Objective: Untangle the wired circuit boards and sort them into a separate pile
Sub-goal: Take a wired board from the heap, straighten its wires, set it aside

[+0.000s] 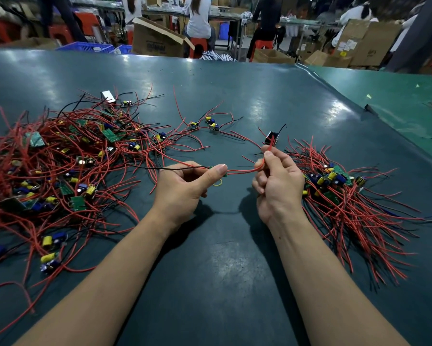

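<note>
While the tangle (pixel 67 156) sprawls over the left of the tabletop (pixel 234 96), one board (pixel 218 171) is held up clear of it between the two hands, likely so its leads can be straightened before it joins the others. The left hand (pixel 185 183) pinches the board, thumb on top and fingers (pixel 175 172) curled under; a black wire (pixel 160 168) trails from it back toward the tangle. The right hand (pixel 276 181) grips the board's red wires (pixel 244 169), its fingers closed round them so the ends stick up above the fist, apparently gathering them into one line. The sorted pile (pixel 347 193) lies just right of that hand, boards bunched together and wires fanned toward the person, which suggests each piece is laid the same way to stop fresh snarls. A few loose boards (pixel 211 122) lie farther back, apart from both heaps.
</note>
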Demonstrator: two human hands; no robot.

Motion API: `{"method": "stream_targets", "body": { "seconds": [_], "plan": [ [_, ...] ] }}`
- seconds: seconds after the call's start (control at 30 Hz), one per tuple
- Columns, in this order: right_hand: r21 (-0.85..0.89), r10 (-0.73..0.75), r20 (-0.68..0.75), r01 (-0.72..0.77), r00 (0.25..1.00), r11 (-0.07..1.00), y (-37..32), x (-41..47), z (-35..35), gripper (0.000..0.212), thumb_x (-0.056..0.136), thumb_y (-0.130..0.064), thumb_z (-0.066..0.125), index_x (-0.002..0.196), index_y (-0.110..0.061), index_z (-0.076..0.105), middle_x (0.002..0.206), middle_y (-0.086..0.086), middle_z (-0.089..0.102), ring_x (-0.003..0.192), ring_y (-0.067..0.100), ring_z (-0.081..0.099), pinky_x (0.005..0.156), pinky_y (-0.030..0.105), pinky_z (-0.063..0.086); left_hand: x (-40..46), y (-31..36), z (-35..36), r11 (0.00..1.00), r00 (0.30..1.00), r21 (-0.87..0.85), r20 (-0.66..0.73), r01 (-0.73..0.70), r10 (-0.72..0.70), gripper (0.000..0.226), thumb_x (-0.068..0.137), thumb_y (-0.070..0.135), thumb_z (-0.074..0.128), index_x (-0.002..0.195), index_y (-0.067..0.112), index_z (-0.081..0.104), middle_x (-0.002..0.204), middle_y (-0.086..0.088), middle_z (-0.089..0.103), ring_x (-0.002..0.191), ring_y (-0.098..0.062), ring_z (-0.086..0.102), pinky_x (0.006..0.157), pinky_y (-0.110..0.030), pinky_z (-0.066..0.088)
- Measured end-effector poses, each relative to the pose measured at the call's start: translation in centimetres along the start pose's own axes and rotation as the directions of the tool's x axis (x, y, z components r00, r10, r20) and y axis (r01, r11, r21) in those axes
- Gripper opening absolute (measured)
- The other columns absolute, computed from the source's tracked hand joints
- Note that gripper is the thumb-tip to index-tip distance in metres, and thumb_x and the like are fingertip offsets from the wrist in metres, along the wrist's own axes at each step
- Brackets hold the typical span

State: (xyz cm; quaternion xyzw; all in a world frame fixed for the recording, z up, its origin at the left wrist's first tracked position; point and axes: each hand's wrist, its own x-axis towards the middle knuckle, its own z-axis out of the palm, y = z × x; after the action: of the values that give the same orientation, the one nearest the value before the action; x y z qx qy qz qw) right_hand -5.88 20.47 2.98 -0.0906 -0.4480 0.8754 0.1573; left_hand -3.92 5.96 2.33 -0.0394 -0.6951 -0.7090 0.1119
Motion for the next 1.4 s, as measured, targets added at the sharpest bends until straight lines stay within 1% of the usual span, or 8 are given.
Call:
{"method": "stream_targets", "body": {
  "seconds": [0.2,0.53,0.83,0.9,0.97,1.1,1.23,1.4],
  "plan": [
    [0.01,-0.002,-0.011,0.002,1.0,1.0,-0.1,0.3,-0.2,0.016,0.099,0.001,0.047,0.097,-0.01,0.057,0.052,0.0,0.061,0.033,0.006,0.036,0.034,0.014,0.026,0.0,0.1,-0.1,1.0,1.0,-0.003,0.003,0.024,-0.024,0.025,0.075,0.026,0.08,0.055,0.019,0.066,0.048,0.009,0.058,0.046,-0.011,0.047,0.052,-0.021,0.038],
    [0.096,0.182,0.054,-0.187,0.982,0.978,-1.0,0.4,-0.5,0.005,0.096,-0.007,0.057,0.095,-0.011,0.06,0.073,0.006,0.074,0.046,0.006,0.055,0.039,0.016,0.039,0.4,-0.2,-0.3,0.995,0.995,-0.073,-0.069,0.065,-0.07,0.028,0.062,0.041,0.08,0.055,0.017,0.069,0.051,-0.003,0.055,0.045,-0.015,0.045,0.058,-0.03,0.036],
    [-0.123,-0.138,-0.045,0.132,0.989,0.984,-0.4,0.5,-0.7,0.018,0.096,0.001,0.051,0.094,-0.017,0.05,0.067,0.011,0.072,0.039,0.012,0.049,0.037,0.018,0.036,0.3,-0.3,-0.1,0.998,0.998,-0.036,-0.034,0.042,-0.043,0.028,0.063,0.039,0.08,0.054,0.017,0.067,0.05,0.002,0.054,0.046,-0.015,0.046,0.054,-0.026,0.037],
    [-0.076,-0.075,-0.021,0.073,0.997,0.994,-0.4,0.2,-0.4,0.012,0.098,-0.005,0.055,0.1,-0.016,0.051,0.074,0.01,0.074,0.042,0.013,0.055,0.038,0.018,0.04,0.5,-0.5,-0.2,0.997,0.996,-0.061,-0.07,0.045,-0.049,0.028,0.063,0.04,0.081,0.057,0.016,0.068,0.05,0.001,0.054,0.045,-0.014,0.046,0.054,-0.025,0.038],
    [-0.051,0.12,0.046,-0.118,0.992,0.992,-0.3,-0.4,0.0,0.01,0.096,-0.018,0.061,0.102,-0.014,0.055,0.078,0.006,0.073,0.047,0.012,0.06,0.039,0.018,0.043,0.6,-0.7,-0.3,0.993,0.989,-0.102,-0.125,0.063,-0.075,0.03,0.061,0.042,0.081,0.059,0.015,0.07,0.051,-0.002,0.055,0.045,-0.014,0.045,0.056,-0.026,0.038],
    [-0.188,0.487,0.2,-0.455,0.85,0.87,0.4,-1.8,0.6,0.019,0.09,-0.028,0.066,0.09,-0.01,0.06,0.062,0.0,0.059,0.043,0.005,0.051,0.036,0.013,0.037,0.9,-0.9,-0.4,0.989,0.984,-0.131,-0.156,0.068,-0.088,0.031,0.058,0.045,0.082,0.056,0.017,0.07,0.049,0.001,0.055,0.043,-0.012,0.045,0.052,-0.023,0.038],
    [-0.187,0.423,0.245,-0.386,0.872,0.903,0.7,-1.9,0.8,0.011,0.092,-0.016,0.063,0.084,-0.013,0.069,0.054,-0.004,0.049,0.042,0.004,0.042,0.035,0.013,0.029,0.8,-1.0,-0.3,0.993,0.99,-0.103,-0.118,0.058,-0.07,0.029,0.061,0.042,0.081,0.058,0.016,0.069,0.049,0.002,0.055,0.044,-0.012,0.044,0.048,-0.02,0.037],
    [-0.144,0.286,0.119,-0.268,0.951,0.953,1.1,-1.4,0.8,0.008,0.086,-0.008,0.07,0.078,-0.011,0.068,0.048,-0.006,0.052,0.037,0.003,0.038,0.033,0.014,0.025,0.9,-1.0,-0.1,0.996,0.992,-0.073,-0.116,0.048,-0.056,0.023,0.074,0.025,0.083,0.06,0.014,0.068,0.049,0.001,0.054,0.045,-0.012,0.044,0.048,-0.02,0.036]
  ]
}}
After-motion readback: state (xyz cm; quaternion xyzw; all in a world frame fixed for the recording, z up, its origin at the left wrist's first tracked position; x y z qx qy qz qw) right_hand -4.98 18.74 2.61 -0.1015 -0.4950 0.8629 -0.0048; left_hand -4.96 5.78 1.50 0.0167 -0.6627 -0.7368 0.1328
